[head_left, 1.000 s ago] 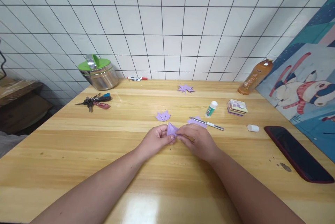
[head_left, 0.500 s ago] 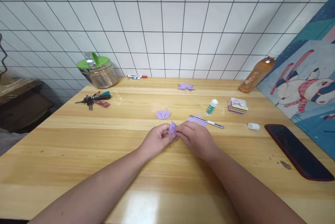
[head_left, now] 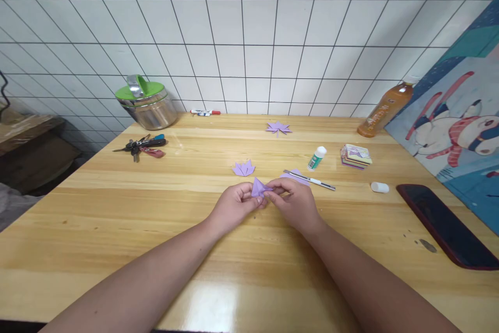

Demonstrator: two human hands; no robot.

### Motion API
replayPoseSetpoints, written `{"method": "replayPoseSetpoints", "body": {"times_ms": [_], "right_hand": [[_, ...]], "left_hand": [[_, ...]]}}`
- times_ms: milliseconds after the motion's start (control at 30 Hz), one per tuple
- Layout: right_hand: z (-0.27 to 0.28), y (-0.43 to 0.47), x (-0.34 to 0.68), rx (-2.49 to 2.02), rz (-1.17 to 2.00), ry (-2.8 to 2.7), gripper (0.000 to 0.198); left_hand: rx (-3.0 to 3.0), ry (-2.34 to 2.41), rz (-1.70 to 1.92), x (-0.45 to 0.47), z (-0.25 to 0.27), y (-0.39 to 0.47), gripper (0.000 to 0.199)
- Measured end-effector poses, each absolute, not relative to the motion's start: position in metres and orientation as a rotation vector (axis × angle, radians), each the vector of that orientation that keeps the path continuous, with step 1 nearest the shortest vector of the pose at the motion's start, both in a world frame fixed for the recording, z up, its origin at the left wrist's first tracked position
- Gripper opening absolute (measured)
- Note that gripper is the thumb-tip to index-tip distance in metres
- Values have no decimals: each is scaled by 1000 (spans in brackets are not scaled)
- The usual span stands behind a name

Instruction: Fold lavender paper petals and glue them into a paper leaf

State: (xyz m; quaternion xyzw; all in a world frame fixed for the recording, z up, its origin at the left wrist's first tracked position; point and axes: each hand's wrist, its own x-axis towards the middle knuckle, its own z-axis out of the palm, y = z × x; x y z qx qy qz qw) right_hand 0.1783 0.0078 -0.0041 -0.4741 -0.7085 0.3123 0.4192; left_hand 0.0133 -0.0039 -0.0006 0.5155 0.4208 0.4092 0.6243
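A small folded piece of purple paper (head_left: 258, 188) is held between my two hands above the table. My left hand (head_left: 236, 204) pinches its lower left side between thumb and fingers. From the right, my right hand (head_left: 293, 202) grips a narrow flap of the same paper with thumb and forefinger. Just beyond them lies a purple paper shape with several points (head_left: 244, 168). Farther back rests a fuller purple paper leaf (head_left: 278, 128). Beyond my right hand, a slim craft knife (head_left: 312, 181) lies across a flat purple paper sheet (head_left: 290, 175), which my hand partly hides.
A glue stick (head_left: 316, 158), its white cap (head_left: 379, 187), a paper stack (head_left: 356, 156) and a phone (head_left: 444, 224) are on the right. A tea bottle (head_left: 385, 109) stands behind. Keys (head_left: 142, 146), a green-lidded steel pot (head_left: 150, 107) and markers (head_left: 205, 112) sit back left.
My right hand's fingers have shifted slightly right, drawing a flap of the purple paper outward so it looks wider. My left hand keeps its pinch. The view has tilted slightly.
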Motion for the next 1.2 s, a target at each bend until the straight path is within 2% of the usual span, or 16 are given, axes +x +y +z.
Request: {"method": "replayPoseSetpoints", "body": {"times_ms": [133, 400, 700, 800, 900, 1033, 1200], "right_hand": [[-7, 9, 173, -1200, 993, -1585, 32], [-3, 6, 170, -1183, 1006, -1529, 6], [-9, 9, 170, -1143, 730, -1641, 9], [-8, 8, 170, -1199, 806, -1588, 16], [-8, 7, 169, -1197, 884, -1561, 10], [-7, 8, 171, -1151, 695, -1611, 7], [-7, 9, 171, -1107, 613, -1662, 14]], "left_hand": [[1150, 998, 968, 15, 1, -4, 31], [1138, 1035, 1005, 18, 0, -6, 27], [1083, 972, 1017, 19, -1, -4, 26], [1045, 953, 1002, 20, 0, -5, 28], [1000, 975, 982, 19, 1, -6, 32], [1007, 995, 970, 18, 0, -6, 33], [1015, 989, 951, 17, -2, -5, 34]]}}
